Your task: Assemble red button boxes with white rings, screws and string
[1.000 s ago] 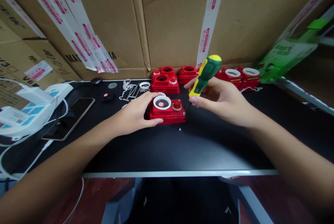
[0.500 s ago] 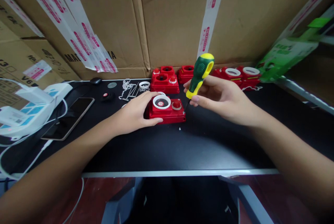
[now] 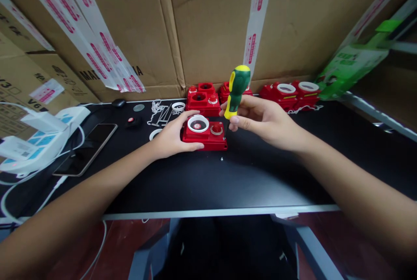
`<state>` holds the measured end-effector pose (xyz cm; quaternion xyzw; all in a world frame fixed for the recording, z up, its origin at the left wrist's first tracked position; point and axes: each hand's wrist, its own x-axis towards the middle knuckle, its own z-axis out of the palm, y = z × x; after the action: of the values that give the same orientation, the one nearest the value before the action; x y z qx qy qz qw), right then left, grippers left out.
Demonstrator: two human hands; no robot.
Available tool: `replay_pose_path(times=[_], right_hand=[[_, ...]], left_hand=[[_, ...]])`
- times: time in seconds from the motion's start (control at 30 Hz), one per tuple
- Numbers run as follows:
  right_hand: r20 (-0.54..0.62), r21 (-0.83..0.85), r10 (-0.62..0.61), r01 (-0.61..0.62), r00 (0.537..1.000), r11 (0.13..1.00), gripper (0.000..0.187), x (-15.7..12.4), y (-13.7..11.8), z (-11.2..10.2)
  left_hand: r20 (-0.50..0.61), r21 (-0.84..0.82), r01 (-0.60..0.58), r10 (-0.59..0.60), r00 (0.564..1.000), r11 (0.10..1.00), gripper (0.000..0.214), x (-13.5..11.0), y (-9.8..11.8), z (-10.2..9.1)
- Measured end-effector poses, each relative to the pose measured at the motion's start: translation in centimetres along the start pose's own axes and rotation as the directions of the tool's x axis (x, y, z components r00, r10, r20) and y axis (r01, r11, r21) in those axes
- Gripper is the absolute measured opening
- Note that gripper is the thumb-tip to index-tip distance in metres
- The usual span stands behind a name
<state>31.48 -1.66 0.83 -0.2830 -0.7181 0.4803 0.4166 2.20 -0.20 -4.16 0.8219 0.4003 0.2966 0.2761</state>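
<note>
Green-yellow screwdriver (image 3: 236,91) now upright, R hand (image 3: 260,119) gripping it; L hand (image 3: 171,136) clamps red plastic switch box (image 3: 205,134); one screw (image 3: 222,158) loose.

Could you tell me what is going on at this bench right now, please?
A person is working on a red box on the black table. The left hand grips the box at its left side, while the right hand holds a green and yellow screwdriver nearly upright, its tip down at the box's right front corner. A small screw lies loose just in front. Similar boxes sit behind, by the cardboard.
</note>
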Motion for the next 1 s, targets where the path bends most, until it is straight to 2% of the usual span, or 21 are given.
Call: replay_pose_path(times=[0.13, 0.3, 0.5, 0.6, 0.77, 0.87, 1.0], right_hand=[[-0.012, 0.020, 0.023, -0.023, 1.000, 1.000, 0.039, 0.0, 0.2, -0.2], [-0.043, 0.122, 0.004, 0.001, 0.999, 0.992, 0.049, 0.0, 0.4, 0.3], [0.060, 0.078, 0.025, -0.030, 0.998, 0.996, 0.037, -0.2, -1.1, 0.0], [0.025, 0.051, 0.015, -0.016, 1.000, 0.999, 0.037, -0.2, -0.7, -0.2], [-0.048, 0.074, -0.017, 0.021, 0.999, 0.997, 0.047, -0.3, 0.0, 0.3], [-0.012, 0.089, 0.019, -0.018, 1.000, 0.996, 0.049, -0.5, -0.7, 0.1], [0.090, 0.055, 0.040, -0.045, 0.995, 0.997, 0.037, -0.6, -1.4, -0.5]], left_hand=[[0.017, -0.053, -0.009, 0.010, 1.000, 0.999, 0.090, 0.1, -0.2, 0.1], [0.053, -0.125, -0.020, 0.027, 0.998, 0.992, 0.090, 0.0, -0.2, 0.1], [0.054, -0.065, -0.022, 0.025, 0.998, 0.998, 0.086, -0.2, 0.1, -0.2], [0.052, -0.026, -0.026, 0.027, 0.998, 0.999, 0.084, -0.4, 0.6, -0.3], [0.050, 0.054, -0.021, 0.018, 0.999, 0.998, 0.085, -0.6, 1.2, -0.4], [0.051, 0.073, -0.032, 0.028, 0.998, 0.997, 0.086, -0.6, 1.2, -0.4], [0.044, 0.095, -0.022, 0.018, 0.999, 0.995, 0.087, -0.7, 1.2, -0.4]])
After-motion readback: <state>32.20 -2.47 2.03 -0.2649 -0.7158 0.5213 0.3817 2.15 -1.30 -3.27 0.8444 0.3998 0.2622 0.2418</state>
